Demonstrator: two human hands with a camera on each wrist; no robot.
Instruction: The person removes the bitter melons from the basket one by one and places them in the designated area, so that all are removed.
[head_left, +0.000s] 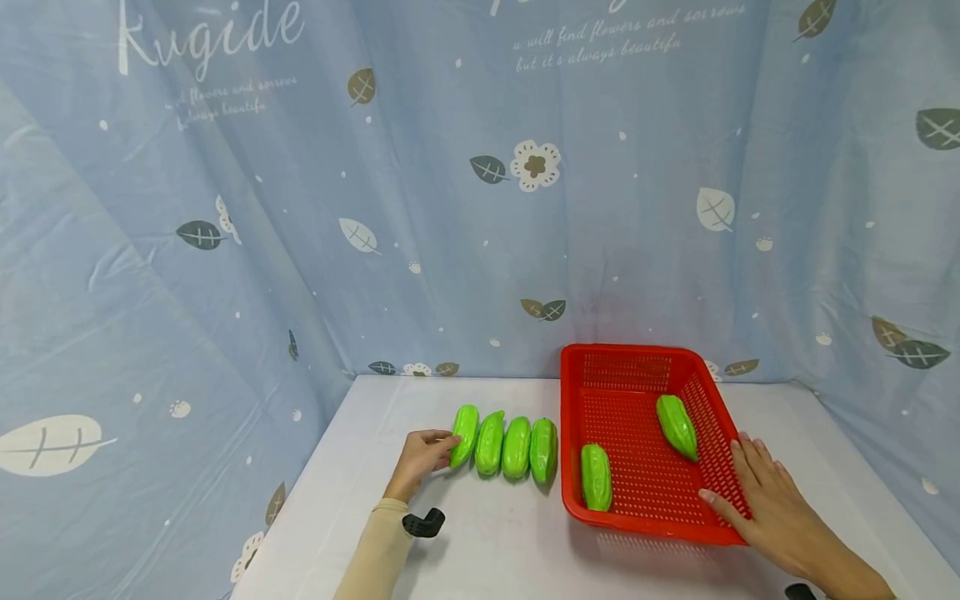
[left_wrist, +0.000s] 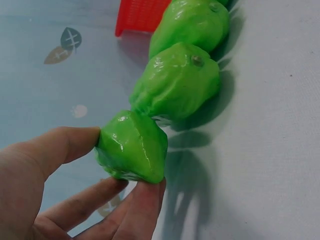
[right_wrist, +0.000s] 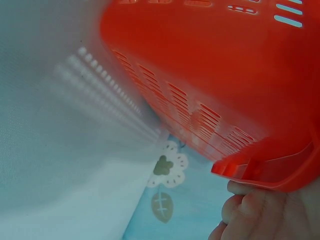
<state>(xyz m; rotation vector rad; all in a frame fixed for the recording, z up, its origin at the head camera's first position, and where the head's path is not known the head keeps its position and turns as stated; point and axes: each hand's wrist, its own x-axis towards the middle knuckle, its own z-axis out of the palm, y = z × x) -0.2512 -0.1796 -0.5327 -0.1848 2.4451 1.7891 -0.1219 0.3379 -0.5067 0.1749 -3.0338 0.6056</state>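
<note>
My left hand (head_left: 422, 461) pinches the leftmost gourd (head_left: 465, 435), a glossy green ridged one, between thumb and fingers. In the left wrist view this gourd (left_wrist: 132, 146) sits between the fingertips, its pointed end toward the camera. Beside it stand three more green gourds in a row, one of them a gourd (head_left: 490, 443) close to the held one. My right hand (head_left: 776, 508) rests on the right rim of a red plastic basket (head_left: 630, 529), fingers straight and thumb over the inner side. Inside the basket lie two gourds, one front left (head_left: 596, 477) and one back right (head_left: 677, 427).
A white-covered table (head_left: 495, 550) bears everything. Behind and to the left hangs a blue curtain (head_left: 450, 225) with leaf and flower prints, meeting the table's far edge. The basket's slotted side wall (right_wrist: 200, 55) fills much of the right wrist view.
</note>
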